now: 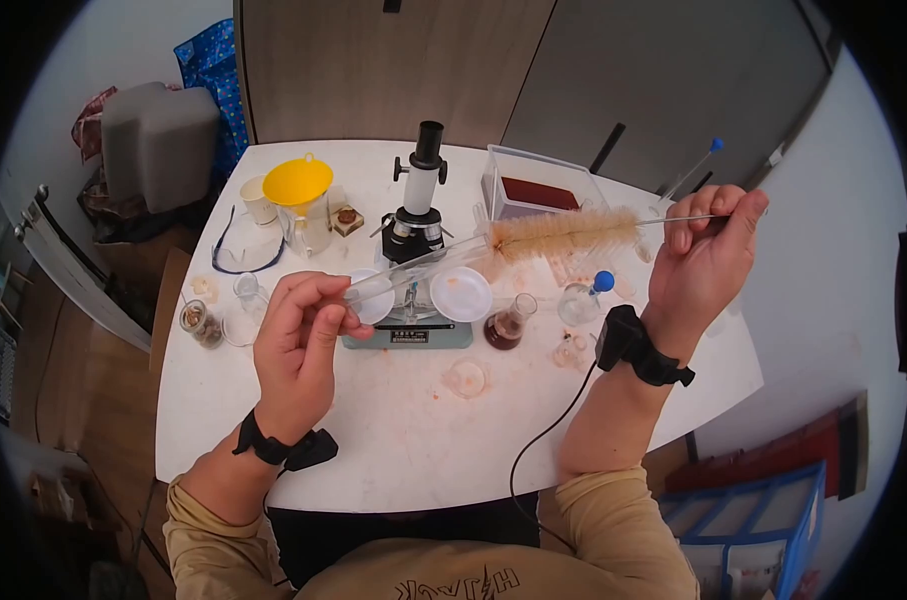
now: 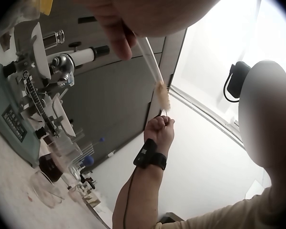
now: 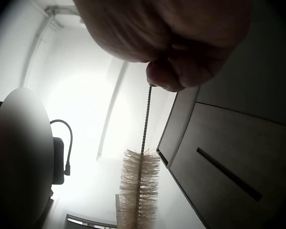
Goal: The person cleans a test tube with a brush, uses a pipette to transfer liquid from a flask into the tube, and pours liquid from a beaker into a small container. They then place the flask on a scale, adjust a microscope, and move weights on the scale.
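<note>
The glass tube (image 1: 415,266) meets the brush (image 1: 565,235) at its right end, above the bench (image 1: 423,440). Your left hand (image 1: 301,342) pinches the tube in its fingers, your right hand (image 1: 708,252) the brush's wire (image 1: 665,219). A crooked push could jam the brush and crack the tube.

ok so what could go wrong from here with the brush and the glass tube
The left hand pinches the glass tube near one end, so it might slip if the right hand shoves or tugs the brush hard. A dropped tube could crack on the table or scales. The flask of dark liquid stands beside the scales, so a stray arm might tip it.
</note>
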`<state>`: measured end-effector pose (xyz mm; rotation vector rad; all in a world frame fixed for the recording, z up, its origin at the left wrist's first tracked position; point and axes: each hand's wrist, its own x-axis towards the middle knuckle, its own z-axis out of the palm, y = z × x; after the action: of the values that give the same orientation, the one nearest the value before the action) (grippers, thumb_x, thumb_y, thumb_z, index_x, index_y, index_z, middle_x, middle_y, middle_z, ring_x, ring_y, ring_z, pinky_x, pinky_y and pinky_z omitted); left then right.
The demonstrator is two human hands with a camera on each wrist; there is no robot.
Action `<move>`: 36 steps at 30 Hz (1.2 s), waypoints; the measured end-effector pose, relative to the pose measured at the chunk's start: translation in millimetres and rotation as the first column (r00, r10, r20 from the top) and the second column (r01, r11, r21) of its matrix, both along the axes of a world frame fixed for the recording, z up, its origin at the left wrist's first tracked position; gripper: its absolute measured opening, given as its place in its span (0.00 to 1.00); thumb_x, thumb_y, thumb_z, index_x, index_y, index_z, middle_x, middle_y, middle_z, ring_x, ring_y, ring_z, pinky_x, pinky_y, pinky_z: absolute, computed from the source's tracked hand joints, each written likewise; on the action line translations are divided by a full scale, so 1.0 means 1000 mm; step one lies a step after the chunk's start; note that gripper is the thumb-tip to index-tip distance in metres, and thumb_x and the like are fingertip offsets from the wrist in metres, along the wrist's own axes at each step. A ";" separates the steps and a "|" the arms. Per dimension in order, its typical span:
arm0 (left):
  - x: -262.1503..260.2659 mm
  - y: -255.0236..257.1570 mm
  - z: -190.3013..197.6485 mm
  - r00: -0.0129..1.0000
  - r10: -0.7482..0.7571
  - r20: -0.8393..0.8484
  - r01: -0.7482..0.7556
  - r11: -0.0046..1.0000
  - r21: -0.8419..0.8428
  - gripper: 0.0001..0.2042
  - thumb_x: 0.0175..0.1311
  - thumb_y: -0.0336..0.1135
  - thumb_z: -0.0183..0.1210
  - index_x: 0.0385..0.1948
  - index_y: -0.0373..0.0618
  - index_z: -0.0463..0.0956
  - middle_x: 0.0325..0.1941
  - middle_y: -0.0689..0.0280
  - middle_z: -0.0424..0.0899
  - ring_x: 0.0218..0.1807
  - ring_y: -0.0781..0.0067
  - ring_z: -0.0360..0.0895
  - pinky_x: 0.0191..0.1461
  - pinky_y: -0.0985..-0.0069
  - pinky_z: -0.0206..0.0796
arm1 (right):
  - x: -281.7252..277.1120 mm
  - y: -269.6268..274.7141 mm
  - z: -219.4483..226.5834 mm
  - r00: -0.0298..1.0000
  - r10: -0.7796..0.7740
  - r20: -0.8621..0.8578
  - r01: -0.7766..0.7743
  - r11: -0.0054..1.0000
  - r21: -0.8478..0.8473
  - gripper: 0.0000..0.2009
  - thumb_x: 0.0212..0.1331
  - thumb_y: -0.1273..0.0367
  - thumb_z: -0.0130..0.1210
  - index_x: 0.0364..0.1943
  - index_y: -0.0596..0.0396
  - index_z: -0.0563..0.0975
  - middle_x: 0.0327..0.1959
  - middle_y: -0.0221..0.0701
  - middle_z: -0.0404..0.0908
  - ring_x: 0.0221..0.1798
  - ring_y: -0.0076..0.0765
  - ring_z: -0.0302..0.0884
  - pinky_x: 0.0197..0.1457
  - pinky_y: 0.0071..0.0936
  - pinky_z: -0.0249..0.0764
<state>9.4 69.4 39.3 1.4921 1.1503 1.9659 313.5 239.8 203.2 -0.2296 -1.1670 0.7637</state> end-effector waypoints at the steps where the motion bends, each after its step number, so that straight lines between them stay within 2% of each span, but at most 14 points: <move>1: 0.000 0.000 0.000 1.000 0.000 0.003 0.000 1.000 0.001 0.12 0.90 0.27 0.55 0.65 0.32 0.79 0.64 0.62 0.76 0.50 0.79 0.82 0.57 0.71 0.90 | -0.001 0.000 0.000 1.000 -0.007 0.007 0.007 1.000 0.002 0.26 0.91 0.46 0.49 0.35 0.51 0.72 0.26 0.29 0.72 0.24 0.24 0.65 0.26 0.23 0.61; 14: 0.002 0.000 0.000 0.999 -0.017 0.036 0.018 1.000 -0.018 0.12 0.90 0.28 0.55 0.65 0.32 0.79 0.63 0.63 0.75 0.51 0.80 0.80 0.63 0.66 0.91 | 0.000 -0.002 0.001 0.999 0.014 0.040 -0.016 0.999 0.045 0.27 0.91 0.46 0.47 0.35 0.52 0.72 0.26 0.29 0.71 0.22 0.24 0.64 0.26 0.23 0.62; 29: 0.003 0.000 0.002 0.999 -0.012 0.045 0.014 1.000 -0.028 0.13 0.90 0.28 0.54 0.65 0.32 0.79 0.61 0.64 0.75 0.51 0.81 0.80 0.65 0.65 0.91 | 0.000 0.000 0.000 0.998 0.032 0.061 -0.036 0.997 0.070 0.27 0.91 0.47 0.47 0.35 0.51 0.72 0.25 0.29 0.72 0.22 0.24 0.64 0.25 0.23 0.60; 36: 0.002 0.000 0.003 0.999 -0.010 0.042 0.012 0.999 -0.042 0.13 0.91 0.29 0.53 0.66 0.32 0.78 0.59 0.64 0.75 0.52 0.81 0.80 0.65 0.65 0.91 | -0.003 -0.001 -0.001 0.995 0.077 0.061 -0.078 0.997 0.010 0.26 0.91 0.47 0.47 0.35 0.51 0.72 0.25 0.29 0.72 0.21 0.23 0.63 0.24 0.23 0.59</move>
<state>11.3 69.4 41.9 1.4269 1.1560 1.9443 310.5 239.0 202.3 -0.1991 -1.2430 0.8221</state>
